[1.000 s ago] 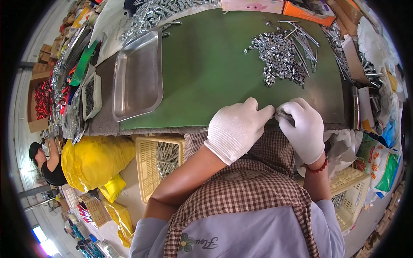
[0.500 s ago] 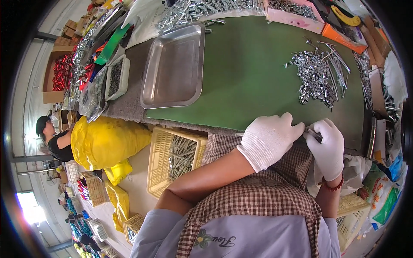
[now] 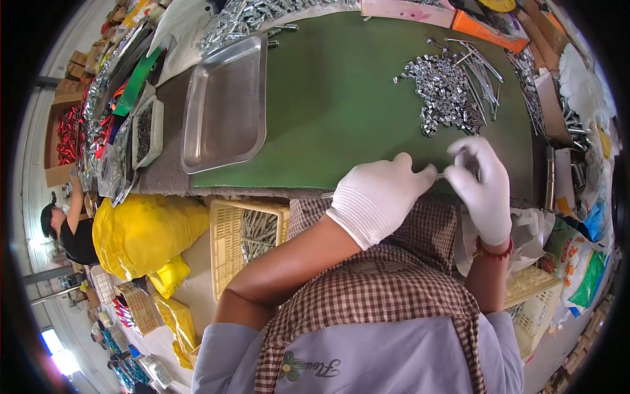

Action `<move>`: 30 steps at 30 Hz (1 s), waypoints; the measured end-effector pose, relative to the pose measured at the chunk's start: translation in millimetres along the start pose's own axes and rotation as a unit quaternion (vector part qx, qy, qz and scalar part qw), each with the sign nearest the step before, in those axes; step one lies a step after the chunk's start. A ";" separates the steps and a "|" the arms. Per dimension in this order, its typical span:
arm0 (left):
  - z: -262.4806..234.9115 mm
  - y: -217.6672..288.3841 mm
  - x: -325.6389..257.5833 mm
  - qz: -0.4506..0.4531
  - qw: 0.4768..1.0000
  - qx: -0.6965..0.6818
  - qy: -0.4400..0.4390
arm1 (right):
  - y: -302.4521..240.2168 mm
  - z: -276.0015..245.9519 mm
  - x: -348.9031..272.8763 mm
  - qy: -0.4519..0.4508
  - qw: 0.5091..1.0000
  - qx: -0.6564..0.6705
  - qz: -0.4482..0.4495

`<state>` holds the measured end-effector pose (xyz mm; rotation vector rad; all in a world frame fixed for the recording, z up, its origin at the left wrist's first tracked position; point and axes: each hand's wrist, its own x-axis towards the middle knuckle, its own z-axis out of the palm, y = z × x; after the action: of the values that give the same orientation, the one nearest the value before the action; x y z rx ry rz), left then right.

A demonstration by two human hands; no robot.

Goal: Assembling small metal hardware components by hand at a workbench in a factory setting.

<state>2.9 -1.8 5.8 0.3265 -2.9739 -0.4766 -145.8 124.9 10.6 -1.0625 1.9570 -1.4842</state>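
Note:
My left hand (image 3: 384,197), in a white knit glove, is closed over the near edge of the green work surface (image 3: 328,92). A thin metal rod (image 3: 440,176) pokes from its fingertips, and a rod end also shows by its wrist. My right hand (image 3: 482,190), gloved too, has its fingers curled together at the rod's tip; whatever they pinch is too small to make out. Beyond both hands lies a heap of small shiny metal sleeves (image 3: 446,95). Several long thin metal pins (image 3: 484,72) lie along the heap's right side.
A shallow steel tray (image 3: 226,105) stands left on the surface. Silver metal parts (image 3: 246,23) are piled at the back. Boxes, including an orange one (image 3: 489,31), line the far right. Below the edge are a cream crate (image 3: 226,253) and a yellow sack (image 3: 147,230). A person (image 3: 69,223) is far left.
The view has shifted, so the bench sits further left and up. My right hand has lifted and its fingers have curled; the dark piece it held no longer shows. My left hand stays closed.

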 end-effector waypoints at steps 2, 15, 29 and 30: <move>3.8 -1.0 -0.9 0.009 1.000 0.005 0.014 | 6.1 9.0 5.3 0.007 0.931 0.363 0.043; -7.5 10.9 10.4 0.016 0.999 0.037 0.003 | 21.2 41.9 9.2 0.068 0.908 0.405 -0.077; -69.4 -82.2 -140.9 -0.279 0.956 -0.032 0.086 | 52.6 3.8 24.6 -0.058 0.864 0.501 -0.008; -65.3 -96.0 -177.5 -0.323 0.940 -0.018 0.111 | 52.4 7.0 25.5 -0.033 0.877 0.479 0.014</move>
<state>203.1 -69.6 23.3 1.2729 -2.5745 -0.5025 -171.5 106.7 -38.9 -0.5920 0.9110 -2.0012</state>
